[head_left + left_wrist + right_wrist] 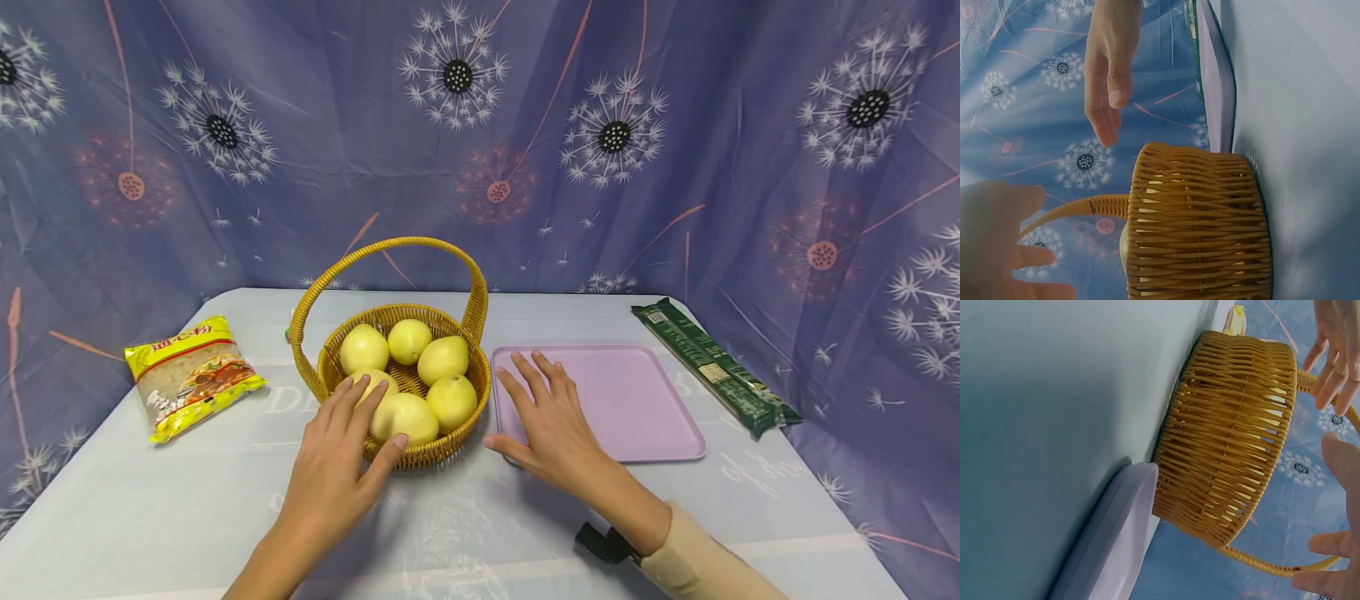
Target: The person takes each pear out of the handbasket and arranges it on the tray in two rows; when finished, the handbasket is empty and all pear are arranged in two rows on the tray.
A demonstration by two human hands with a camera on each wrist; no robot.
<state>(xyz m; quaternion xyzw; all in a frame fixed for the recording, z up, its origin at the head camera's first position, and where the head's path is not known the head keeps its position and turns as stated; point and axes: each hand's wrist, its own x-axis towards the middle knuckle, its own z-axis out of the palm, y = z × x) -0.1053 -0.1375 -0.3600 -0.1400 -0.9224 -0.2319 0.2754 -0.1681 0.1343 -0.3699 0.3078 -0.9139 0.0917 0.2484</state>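
Basket (431,455) sits beside the tray (622,400), fruit (452,402) inside; I see left hand (336,454) near fruit, right hand (555,429) near tray, both spread, gripping nothing. Wrist views alone show fingers above rim level.

From afar I see a basket (442,452) (fruit (411,417) inside) on the table (457,542), bag (193,379) left of it, tray (622,404) right, packet (712,367) farther right, cloth (337,125) behind.
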